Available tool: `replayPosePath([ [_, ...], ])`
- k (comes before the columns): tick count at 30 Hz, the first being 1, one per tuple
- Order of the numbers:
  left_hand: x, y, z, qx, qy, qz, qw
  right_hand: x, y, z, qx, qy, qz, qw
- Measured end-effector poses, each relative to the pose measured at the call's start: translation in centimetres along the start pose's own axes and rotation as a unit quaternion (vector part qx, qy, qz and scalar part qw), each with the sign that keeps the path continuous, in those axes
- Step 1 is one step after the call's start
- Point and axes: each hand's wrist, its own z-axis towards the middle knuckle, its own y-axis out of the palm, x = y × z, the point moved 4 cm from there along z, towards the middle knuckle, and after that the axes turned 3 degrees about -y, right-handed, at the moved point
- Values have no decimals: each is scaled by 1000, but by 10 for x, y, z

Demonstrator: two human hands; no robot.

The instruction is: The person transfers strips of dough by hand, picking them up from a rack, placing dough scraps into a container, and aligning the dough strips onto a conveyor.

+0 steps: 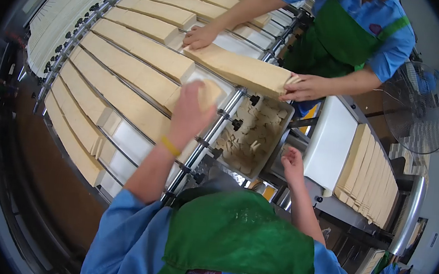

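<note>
My left hand is over the near end of the long pale slabs on the railed conveyor. Its fingers bend around a pale piece, and the hand is slightly blurred. A yellow band circles that wrist. My right hand hangs in the air beside the bin of pale scraps, its fingers curled; whatever they hold, if anything, is too small to make out. Across from me, a co-worker's two hands hold a long slab at its two ends.
Metal rails with black knobs run along the conveyor. To the right, a white surface leads to a row of stacked pale sheets. A round fan stands behind the co-worker. Another person is far off at lower right.
</note>
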Motion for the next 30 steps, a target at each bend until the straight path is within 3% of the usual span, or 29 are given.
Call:
replayPosePath([
  [2,-27,20,31,41,83,21,995,9,-3,-10,-38,12,5,999],
  [5,-70,57,50,-26,25,82,996,4,-8,-29,-84,20,35,996],
  [8,-75,60,60,-64,-11,209,976,6,-28,-47,-99,21,71,992],
  [10,-62,49,66,-35,3,323,946,5,-49,-57,-92,40,92,991],
  [14,-67,42,67,-22,-32,379,925,28,-99,-75,-23,52,136,989],
  [17,-46,57,66,27,41,330,943,59,-146,-89,88,69,138,984],
  [20,41,89,58,66,151,161,973,103,-199,-107,255,85,153,951],
  [22,117,118,45,61,219,44,973,121,-229,-115,378,106,148,908],
  [23,149,135,36,52,258,-15,965,128,-238,-117,397,142,143,896],
  [26,222,215,9,-47,342,-86,934,133,-262,-103,365,153,300,868],
  [28,265,276,-14,-167,337,-141,916,126,-269,-88,319,146,316,882],
  [30,284,341,-41,-257,271,-126,919,137,-272,-73,278,135,311,899],
])
